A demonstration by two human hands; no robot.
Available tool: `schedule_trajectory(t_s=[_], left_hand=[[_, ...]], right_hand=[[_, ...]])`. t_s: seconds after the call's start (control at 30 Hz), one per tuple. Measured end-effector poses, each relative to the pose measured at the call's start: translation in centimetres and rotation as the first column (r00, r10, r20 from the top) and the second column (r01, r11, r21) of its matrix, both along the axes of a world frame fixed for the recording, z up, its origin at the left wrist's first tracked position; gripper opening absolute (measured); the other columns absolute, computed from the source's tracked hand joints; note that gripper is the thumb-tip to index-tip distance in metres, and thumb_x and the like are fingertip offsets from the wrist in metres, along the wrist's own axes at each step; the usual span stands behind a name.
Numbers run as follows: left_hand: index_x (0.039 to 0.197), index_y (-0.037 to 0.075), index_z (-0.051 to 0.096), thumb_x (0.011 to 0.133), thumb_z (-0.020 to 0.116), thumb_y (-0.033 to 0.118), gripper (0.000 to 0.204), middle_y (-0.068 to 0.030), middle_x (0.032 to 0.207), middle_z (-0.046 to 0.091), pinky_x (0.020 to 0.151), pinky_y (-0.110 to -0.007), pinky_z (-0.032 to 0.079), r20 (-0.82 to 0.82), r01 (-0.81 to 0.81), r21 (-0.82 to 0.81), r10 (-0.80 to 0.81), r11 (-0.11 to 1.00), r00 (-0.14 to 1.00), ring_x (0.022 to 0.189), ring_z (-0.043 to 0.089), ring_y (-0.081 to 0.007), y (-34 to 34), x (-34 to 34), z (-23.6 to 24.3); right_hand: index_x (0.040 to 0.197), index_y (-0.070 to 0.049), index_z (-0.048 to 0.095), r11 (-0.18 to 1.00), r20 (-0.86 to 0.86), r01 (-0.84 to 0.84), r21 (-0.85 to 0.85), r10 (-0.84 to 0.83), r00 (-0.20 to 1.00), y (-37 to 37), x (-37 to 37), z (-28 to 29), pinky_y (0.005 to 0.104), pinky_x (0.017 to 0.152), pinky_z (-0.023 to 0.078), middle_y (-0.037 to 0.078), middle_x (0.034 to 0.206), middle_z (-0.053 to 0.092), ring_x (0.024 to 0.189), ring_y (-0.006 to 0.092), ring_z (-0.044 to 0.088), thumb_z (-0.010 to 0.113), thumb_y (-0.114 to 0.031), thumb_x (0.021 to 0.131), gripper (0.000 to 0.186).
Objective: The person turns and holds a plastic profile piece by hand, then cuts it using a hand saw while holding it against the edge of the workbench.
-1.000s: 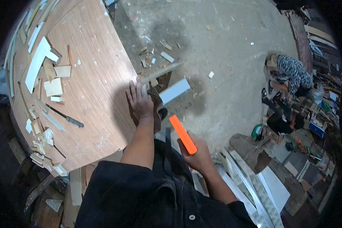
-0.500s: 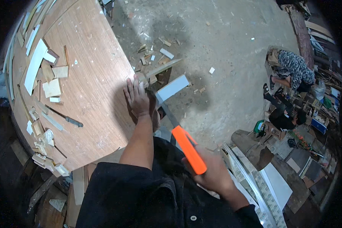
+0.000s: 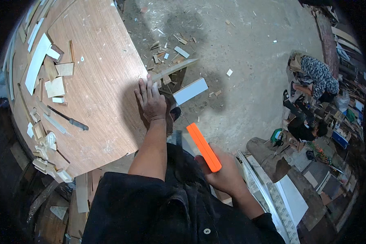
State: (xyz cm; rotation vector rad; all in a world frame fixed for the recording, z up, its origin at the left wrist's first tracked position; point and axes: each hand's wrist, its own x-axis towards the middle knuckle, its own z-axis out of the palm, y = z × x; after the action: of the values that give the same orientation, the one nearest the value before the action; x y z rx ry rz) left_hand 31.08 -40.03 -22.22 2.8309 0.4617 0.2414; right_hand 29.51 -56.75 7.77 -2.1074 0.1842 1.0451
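Note:
My left hand (image 3: 151, 101) lies with fingers spread over the edge of the wood-veneer table (image 3: 101, 57), on something mostly hidden beneath it. Just past my fingertips a white-faced board piece (image 3: 190, 90) juts out over the floor, with a long pale strip (image 3: 175, 68) beside it. My right hand (image 3: 219, 166) is closed on the orange handle (image 3: 203, 146) of a saw, whose thin blade (image 3: 183, 115) reaches up toward the white piece beside my left hand. A dark-handled knife-like tool (image 3: 77, 124) lies on the table to the left.
Offcuts (image 3: 55, 87) crowd the table's left side. Wood scraps (image 3: 181, 52) litter the concrete floor (image 3: 248, 49). At the right, two people (image 3: 317, 77) are low to the ground among piled materials. Long white boards (image 3: 288, 195) lie at the lower right, near my right arm.
The orange saw moved down and right by half a second ago, then back up and left. My left hand stays at the table edge, with only slight shift.

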Motion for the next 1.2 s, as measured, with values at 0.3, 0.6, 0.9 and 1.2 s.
schedule_trajectory(t_s=[0.3,0.6,0.9,1.2], left_hand=[[0.115,0.016,0.059,0.091,0.052,0.012,0.026,0.0021,0.149,0.049,0.116,-0.052,0.028,0.082,-0.041,0.102,0.032,0.994,0.996,0.144,0.039,-0.0261,1.7,-1.4,-2.7],[0.115,0.015,0.058,0.087,0.054,0.007,0.029,0.0017,0.15,0.049,0.117,-0.053,0.026,0.047,-0.022,0.045,0.02,0.999,0.999,0.144,0.037,-0.0272,0.9,-0.7,-2.1],[0.113,0.014,0.058,0.086,0.054,0.008,0.029,-0.0001,0.148,0.05,0.115,-0.055,0.029,0.025,-0.027,0.044,0.026,0.999,0.999,0.143,0.039,-0.0288,0.2,-0.2,-1.1],[0.113,0.011,0.058,0.087,0.05,0.008,0.028,-0.0016,0.151,0.047,0.116,-0.056,0.027,0.033,-0.032,0.022,0.032,0.999,0.999,0.145,0.037,-0.0296,-0.2,0.4,-0.6]], right_hand=[[0.105,-0.004,0.061,0.993,0.141,-0.12,-0.013,0.121,0.983,-0.4,-1.1,1.6,0.0446,0.071,0.052,0.018,0.088,0.066,0.084,0.0413,0.065,0.068,-0.016,0.088,0.022],[0.102,-0.006,0.062,0.992,0.084,-0.121,-0.049,0.124,0.989,-1.4,-2.7,-0.1,0.0445,0.068,0.051,0.02,0.083,0.064,0.08,0.0421,0.064,0.07,-0.017,0.088,0.02],[0.108,-0.006,0.061,0.996,0.08,-0.083,-0.032,0.086,0.993,-1.7,-2.5,-0.2,0.0454,0.067,0.051,0.02,0.085,0.065,0.08,0.0426,0.065,0.07,-0.019,0.088,0.025],[0.112,-0.004,0.06,0.998,0.07,-0.044,-0.051,0.048,0.996,-0.8,-2.0,-3.3,0.0459,0.071,0.05,0.022,0.089,0.066,0.086,0.0435,0.064,0.07,-0.02,0.089,0.029]])
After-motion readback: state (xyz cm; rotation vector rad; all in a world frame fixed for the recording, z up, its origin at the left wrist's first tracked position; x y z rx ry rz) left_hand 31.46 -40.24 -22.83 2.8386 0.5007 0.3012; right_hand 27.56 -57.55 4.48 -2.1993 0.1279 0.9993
